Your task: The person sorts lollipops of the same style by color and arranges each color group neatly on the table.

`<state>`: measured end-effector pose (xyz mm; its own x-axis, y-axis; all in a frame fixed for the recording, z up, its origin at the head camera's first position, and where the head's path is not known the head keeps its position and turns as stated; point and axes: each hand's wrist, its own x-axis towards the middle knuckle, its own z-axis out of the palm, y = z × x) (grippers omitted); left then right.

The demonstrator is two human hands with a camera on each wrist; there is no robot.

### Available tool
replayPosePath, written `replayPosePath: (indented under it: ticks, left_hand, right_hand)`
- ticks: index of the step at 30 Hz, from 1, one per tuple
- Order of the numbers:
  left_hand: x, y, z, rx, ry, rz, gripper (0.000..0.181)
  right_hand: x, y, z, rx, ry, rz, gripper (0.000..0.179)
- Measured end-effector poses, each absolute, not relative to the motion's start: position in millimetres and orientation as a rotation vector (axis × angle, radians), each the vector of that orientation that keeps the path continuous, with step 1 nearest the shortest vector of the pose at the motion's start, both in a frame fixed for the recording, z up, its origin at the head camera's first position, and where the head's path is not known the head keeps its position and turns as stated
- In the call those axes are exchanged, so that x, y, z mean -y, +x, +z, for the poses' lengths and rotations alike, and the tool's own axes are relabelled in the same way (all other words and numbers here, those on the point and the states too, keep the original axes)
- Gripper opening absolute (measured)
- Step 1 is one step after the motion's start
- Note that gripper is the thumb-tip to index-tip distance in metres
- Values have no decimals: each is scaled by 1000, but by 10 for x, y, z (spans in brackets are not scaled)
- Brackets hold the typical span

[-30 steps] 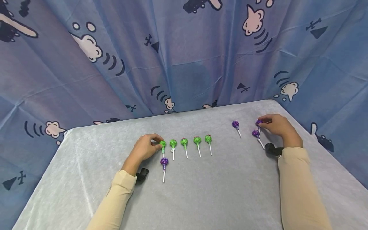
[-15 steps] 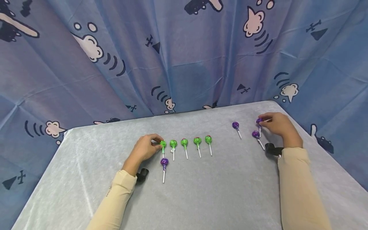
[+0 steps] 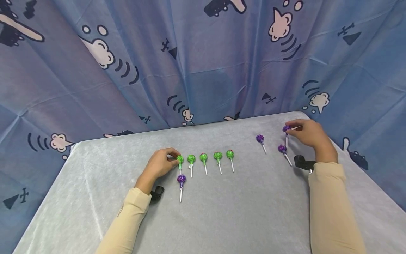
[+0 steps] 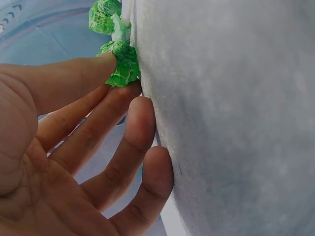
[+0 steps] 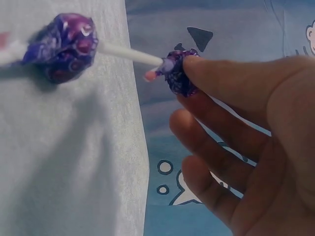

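Note:
At the left end of a row of green lollipops, my left hand (image 3: 159,163) pinches the head of the last green lollipop (image 3: 180,159) between thumb and fingers. The left wrist view shows the thumb on its green wrapper (image 4: 123,66), with the other fingertips against the table cloth. Far right, my right hand (image 3: 310,133) pinches a purple lollipop (image 3: 286,129) by its head, its stick hanging down. Just below that stick lies another purple lollipop (image 3: 282,149), seen large in the right wrist view. A further purple lollipop (image 3: 260,138) lies to their left.
Several more green lollipops (image 3: 203,157) lie side by side right of the left hand, sticks toward the front. One purple lollipop (image 3: 181,180) lies just below the held green one. A grey cloth (image 3: 241,211) covers the table, and a patterned blue curtain (image 3: 209,84) hangs behind it.
My right hand has moved slightly up and away toward the back with the purple lollipop, whose stick now shows more fully. The left hand and the other lollipops keep their places.

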<state>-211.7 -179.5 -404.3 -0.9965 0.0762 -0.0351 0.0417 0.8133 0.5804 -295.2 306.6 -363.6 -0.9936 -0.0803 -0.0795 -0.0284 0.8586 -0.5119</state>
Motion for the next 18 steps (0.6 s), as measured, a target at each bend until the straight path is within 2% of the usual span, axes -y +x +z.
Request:
replayPosePath:
  ticks: [18]
  left_hand:
    - [1797, -2106, -4029, -2935, 108, 947, 21]
  right_hand:
    - [-2744, -2972, -3555, -2868, -231, -900, 50]
